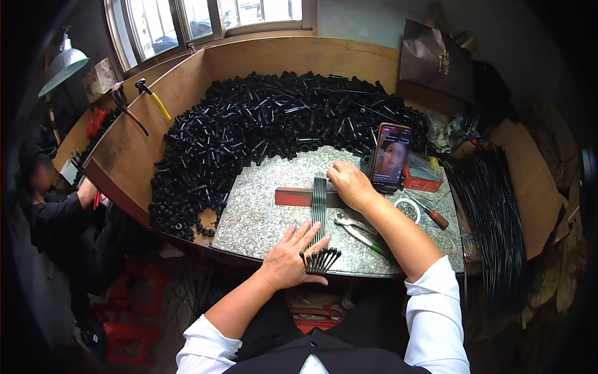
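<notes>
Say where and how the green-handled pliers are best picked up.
Best, I think, by the green handle, coming from the near side: the pliers lie slanting on the worktop, metal head pointing away and left, handle running toward the near edge. The right forearm shows close beside that end and may need to shift first.

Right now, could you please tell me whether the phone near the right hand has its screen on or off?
It is on: the phone near the right hand shows a lit, coloured picture.
</notes>
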